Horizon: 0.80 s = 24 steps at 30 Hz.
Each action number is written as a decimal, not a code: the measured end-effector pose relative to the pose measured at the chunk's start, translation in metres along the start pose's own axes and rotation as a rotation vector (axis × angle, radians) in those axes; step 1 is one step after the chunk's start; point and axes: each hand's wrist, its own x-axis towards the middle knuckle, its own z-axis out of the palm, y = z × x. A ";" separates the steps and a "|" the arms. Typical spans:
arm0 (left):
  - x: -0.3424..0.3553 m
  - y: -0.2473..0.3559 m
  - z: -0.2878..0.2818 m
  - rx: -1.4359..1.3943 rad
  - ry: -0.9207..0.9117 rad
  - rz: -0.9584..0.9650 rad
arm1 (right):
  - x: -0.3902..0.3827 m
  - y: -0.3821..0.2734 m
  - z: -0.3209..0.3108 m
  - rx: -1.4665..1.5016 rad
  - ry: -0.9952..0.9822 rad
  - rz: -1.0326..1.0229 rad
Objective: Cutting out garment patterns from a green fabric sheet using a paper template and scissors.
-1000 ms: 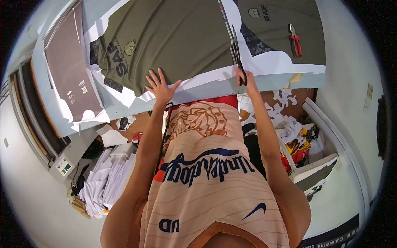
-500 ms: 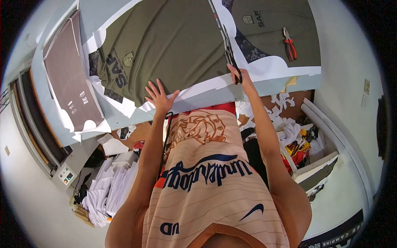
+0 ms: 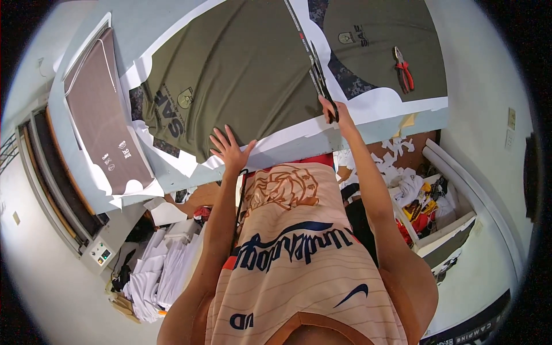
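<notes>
My left hand [image 3: 231, 154] lies flat with its fingers spread, on the near edge of an olive-green printed fabric panel [image 3: 247, 75] with dark patterned corners. In my right hand [image 3: 340, 117] is a pair of long black-handled scissors [image 3: 321, 77]. My fingers close around the handles at the table's near edge, and the blades point away from me along the panel's right side, beside a dark printed strip. White margin borders the green panel. To the right lies a second olive panel [image 3: 379, 54], with red-handled pliers [image 3: 404, 72] resting on it.
The pale blue table [image 3: 172, 183] also carries a brownish panel [image 3: 100, 109] at the left. Below it are stacked white sheets [image 3: 167, 270], white scraps [image 3: 391, 158] and an open box [image 3: 454, 227] of mixed scraps. A dark roller machine [image 3: 52, 172] stands far left.
The whole view has shifted, so the table sits slightly lower in the picture. My left hand stays spread on the panel, and the scissors remain in my right hand along the same edge.
</notes>
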 end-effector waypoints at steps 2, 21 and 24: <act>0.001 0.001 -0.001 0.005 0.014 0.008 | 0.008 -0.008 -0.001 -0.021 0.003 0.004; -0.005 0.014 -0.012 -0.007 0.009 0.025 | 0.033 -0.037 0.005 0.007 0.032 -0.051; -0.011 0.015 -0.014 0.029 -0.011 0.018 | 0.033 -0.043 0.005 0.028 -0.010 -0.062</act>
